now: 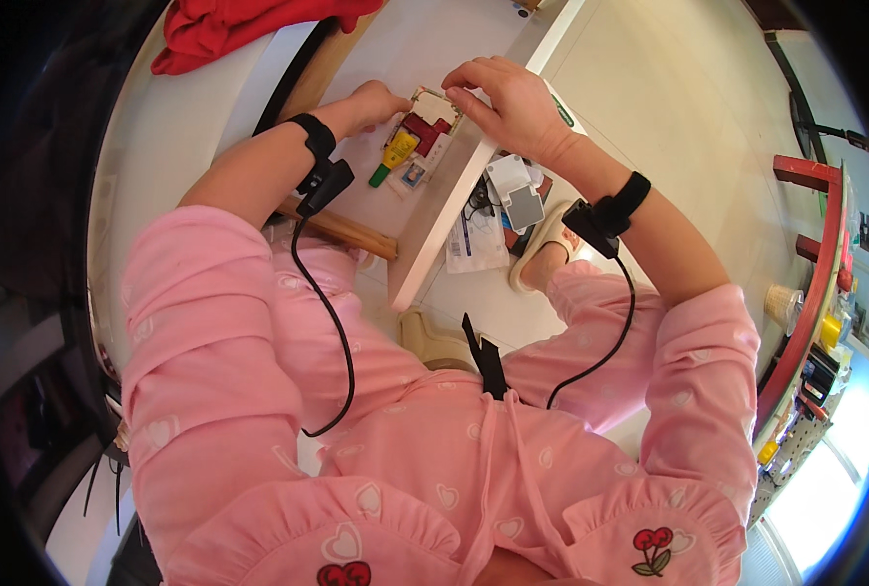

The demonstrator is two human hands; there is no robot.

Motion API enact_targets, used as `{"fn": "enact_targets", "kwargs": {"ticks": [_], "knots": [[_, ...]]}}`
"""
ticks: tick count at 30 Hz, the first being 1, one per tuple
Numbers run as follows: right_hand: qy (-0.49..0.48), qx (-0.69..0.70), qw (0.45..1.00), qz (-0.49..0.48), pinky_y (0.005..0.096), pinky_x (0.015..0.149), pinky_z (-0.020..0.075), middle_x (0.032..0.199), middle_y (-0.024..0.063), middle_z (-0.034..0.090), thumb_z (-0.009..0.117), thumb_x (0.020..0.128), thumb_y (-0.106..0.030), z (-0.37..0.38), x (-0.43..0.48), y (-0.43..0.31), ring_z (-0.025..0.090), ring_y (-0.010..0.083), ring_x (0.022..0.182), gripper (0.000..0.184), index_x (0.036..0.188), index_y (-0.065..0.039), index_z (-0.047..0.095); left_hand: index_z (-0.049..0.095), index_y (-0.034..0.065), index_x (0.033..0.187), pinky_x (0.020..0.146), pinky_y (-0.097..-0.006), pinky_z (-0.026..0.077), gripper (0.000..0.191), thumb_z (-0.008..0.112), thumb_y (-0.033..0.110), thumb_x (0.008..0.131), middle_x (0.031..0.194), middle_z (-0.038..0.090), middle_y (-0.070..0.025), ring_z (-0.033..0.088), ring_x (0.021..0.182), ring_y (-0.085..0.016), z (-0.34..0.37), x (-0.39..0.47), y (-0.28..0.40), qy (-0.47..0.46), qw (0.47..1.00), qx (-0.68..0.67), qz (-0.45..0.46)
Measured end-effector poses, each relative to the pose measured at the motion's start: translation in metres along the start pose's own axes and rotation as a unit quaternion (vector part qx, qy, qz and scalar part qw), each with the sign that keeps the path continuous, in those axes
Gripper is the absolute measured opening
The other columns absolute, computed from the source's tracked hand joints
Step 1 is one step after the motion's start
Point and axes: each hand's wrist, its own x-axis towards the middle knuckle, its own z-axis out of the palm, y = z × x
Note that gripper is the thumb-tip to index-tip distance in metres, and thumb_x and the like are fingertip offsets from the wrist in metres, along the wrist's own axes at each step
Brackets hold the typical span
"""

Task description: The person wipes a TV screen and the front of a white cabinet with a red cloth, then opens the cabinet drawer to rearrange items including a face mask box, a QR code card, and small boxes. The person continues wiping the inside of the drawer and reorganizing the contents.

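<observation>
An open drawer (376,212) with a white bottom lies before me. Over it is a clear phone case (434,105) with a patterned rim. My left hand (376,106) pinches the case's left edge, its lower fingers partly hidden. My right hand (511,106) is bent above the drawer front (445,212), thumb and forefinger tips at the case's far right corner; whether they grip it is unclear. Just below the case are a dark red object (430,132), a yellow bottle with a green cap (392,159) and a small picture card (412,174) in a clear sleeve.
On the floor beyond the drawer front lie a white and grey device (518,194), a printed plastic packet (474,242) and dark cables. My slippered foot (544,260) is beside them. Red cloth (251,29) rests at upper left. A red-edged table (808,300) with several items stands right.
</observation>
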Motion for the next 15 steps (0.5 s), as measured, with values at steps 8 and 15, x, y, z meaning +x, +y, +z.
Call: {"fn": "enact_targets", "kwargs": {"ticks": [8, 15], "knots": [[0.020, 0.024, 0.999, -0.019, 0.0397, 0.074, 0.0521, 0.085, 0.0071, 0.068, 0.064, 0.092, -0.022, 0.000, -0.002, 0.006, 0.063, 0.0294, 0.083, 0.014, 0.094, -0.009, 0.070, 0.067, 0.0051, 0.102, 0.077, -0.0354, 0.049, 0.050, 0.072, 0.052, 0.085, 0.100, 0.065, -0.0063, 0.060, 0.090, -0.017, 0.012, -0.007, -0.002, -0.009, 0.994, -0.105, 0.005], [0.016, 0.020, 1.000, -0.012, 0.0398, 0.075, 0.0524, 0.085, 0.0075, 0.069, 0.064, 0.092, -0.021, -0.001, -0.002, 0.004, 0.064, 0.0295, 0.083, 0.014, 0.093, -0.009, 0.070, 0.066, 0.0060, 0.107, 0.074, -0.0314, 0.047, 0.048, 0.075, 0.047, 0.085, 0.101, 0.067, -0.0048, 0.056, 0.080, -0.013, 0.010, -0.011, 0.003, -0.035, 0.994, -0.104, 0.009]]}}
